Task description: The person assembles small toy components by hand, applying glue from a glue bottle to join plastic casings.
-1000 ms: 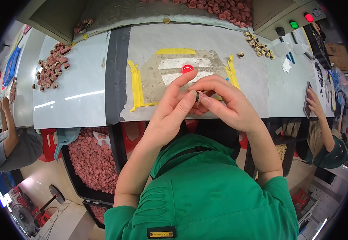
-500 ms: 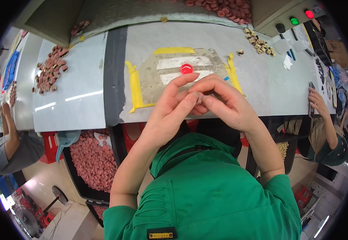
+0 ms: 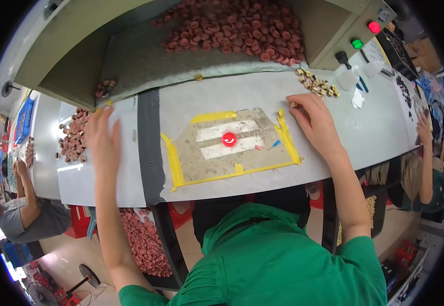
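At the left of the table my left hand [image 3: 103,137] is open, its fingers stretched out beside a pile of small pink and dark round pieces [image 3: 74,137]. My right hand [image 3: 311,120], on the right side, has thumb and fingers pinched on a small pale piece [image 3: 293,104], partly hidden. Just beyond it lies a group of cream-and-dark pieces [image 3: 320,84]. Between the hands, a glossy red disc [image 3: 229,139] sits on a grey sheet [image 3: 206,166] edged with yellow tape [image 3: 173,162]. A tiny pink bit [image 3: 258,148] and a blue bit [image 3: 276,144] lie there too.
A box-like machine housing [image 3: 64,56] holds many pink cup-shaped pieces [image 3: 232,30]. Its right panel has a green light [image 3: 357,44] and a red light [image 3: 374,27]. Below the table stands a bin of pink pieces [image 3: 143,245]. People work at both sides.
My hands were together over the grey sheet, fingers on a small piece. They have parted, left hand to the left pile, right hand to the right. The view now shows more of the machine housing.
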Tool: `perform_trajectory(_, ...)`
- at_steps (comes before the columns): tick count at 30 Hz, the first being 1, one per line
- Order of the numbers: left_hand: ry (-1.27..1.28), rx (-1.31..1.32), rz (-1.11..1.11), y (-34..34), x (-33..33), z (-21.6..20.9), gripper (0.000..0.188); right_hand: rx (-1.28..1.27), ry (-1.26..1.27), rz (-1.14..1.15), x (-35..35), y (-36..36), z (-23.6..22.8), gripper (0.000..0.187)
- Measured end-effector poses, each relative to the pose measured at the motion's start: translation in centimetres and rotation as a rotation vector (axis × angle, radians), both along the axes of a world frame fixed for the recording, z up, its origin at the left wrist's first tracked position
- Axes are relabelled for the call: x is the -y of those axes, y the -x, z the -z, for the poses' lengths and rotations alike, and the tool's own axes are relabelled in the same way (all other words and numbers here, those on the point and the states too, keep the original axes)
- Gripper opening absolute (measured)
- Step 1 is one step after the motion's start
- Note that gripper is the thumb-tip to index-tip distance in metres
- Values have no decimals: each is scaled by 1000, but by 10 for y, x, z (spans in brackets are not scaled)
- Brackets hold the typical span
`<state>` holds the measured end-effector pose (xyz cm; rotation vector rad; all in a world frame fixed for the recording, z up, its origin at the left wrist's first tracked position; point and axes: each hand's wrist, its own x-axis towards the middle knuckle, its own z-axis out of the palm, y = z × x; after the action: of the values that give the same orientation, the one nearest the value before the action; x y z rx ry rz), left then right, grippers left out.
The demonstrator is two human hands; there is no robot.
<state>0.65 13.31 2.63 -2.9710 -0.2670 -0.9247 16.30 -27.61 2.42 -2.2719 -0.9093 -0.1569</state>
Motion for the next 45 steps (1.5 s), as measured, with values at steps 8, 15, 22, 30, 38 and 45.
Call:
perform_trajectory(8, 330, -132, 205, -164, 103, 7, 30, -217, -23, 30, -7, 5, -12, 12)
perform_trajectory(15, 408, -13, 191, -184, 94, 13, 22, -129, 17, 3, -2, -16, -5, 17)
perform_trajectory(22, 1474, -71, 305, -74, 90, -10, 25, -141, 134, -134, 5, -7, -17, 19)
perform_trajectory(30, 2213, 152, 373, 29, 122, 1, 26, -137, 312, -99, -9, -8, -16, 17)
perform_trajectory(38, 2389, 237, 522, 34, 162, 12, 38, -35, 132, -402, -84, 52, -24, 16)
perform_trajectory(45, 2474, 203, 538, 31, 170, 22, 31, 134, 237, -416, -96, 50, -18, 18)
